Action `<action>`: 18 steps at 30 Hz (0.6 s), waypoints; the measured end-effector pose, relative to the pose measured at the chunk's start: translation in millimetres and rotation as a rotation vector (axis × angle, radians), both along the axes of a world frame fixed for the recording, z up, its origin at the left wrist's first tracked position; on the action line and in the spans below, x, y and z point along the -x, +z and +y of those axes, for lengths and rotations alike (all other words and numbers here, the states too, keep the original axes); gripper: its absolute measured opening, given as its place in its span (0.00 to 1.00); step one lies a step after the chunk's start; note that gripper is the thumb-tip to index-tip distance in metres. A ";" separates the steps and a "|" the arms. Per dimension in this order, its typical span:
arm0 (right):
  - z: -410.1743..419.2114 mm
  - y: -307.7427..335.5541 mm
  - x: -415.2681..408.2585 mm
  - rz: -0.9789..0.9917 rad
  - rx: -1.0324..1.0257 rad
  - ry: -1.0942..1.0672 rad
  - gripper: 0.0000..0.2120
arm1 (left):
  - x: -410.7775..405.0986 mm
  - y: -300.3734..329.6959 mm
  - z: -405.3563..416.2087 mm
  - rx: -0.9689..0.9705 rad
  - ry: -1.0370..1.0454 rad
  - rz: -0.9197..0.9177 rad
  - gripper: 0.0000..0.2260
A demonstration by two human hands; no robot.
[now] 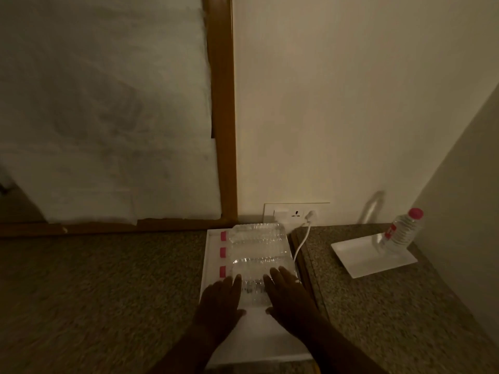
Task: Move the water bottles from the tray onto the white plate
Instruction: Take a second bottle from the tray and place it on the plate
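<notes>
A white tray lies on the speckled counter with several clear water bottles on their sides, pink caps pointing left. The nearest bottle lies between my hands. My left hand rests flat over its left end, and my right hand covers its right end, fingers spread. I cannot tell whether either hand grips it. To the right, a white plate carries one upright bottle with a pink cap near its far corner.
A white cable runs from a wall socket down along the tray's right edge. A seam in the counter lies between tray and plate. A wood-framed panel stands behind on the left, and a wall closes in on the right.
</notes>
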State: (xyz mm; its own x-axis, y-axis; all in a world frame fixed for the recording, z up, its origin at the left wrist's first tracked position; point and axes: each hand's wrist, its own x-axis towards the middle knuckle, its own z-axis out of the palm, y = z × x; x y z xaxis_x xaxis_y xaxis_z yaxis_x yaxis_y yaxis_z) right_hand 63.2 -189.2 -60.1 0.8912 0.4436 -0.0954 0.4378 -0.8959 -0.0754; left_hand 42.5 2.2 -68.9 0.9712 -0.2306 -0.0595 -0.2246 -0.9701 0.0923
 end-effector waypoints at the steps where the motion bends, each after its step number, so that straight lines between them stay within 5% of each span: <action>1: 0.6 1.1 -2.6 -0.018 0.033 0.018 0.36 | -2.9 -0.1 -0.5 0.009 0.028 0.054 0.38; 11: 5.6 21.9 -15.2 0.027 0.185 0.110 0.24 | -15.2 14.1 5.2 0.122 0.006 0.167 0.40; 18: -33.0 53.5 -32.2 0.014 -0.216 -0.086 0.30 | -48.5 93.8 -9.3 0.361 -0.207 -0.118 0.39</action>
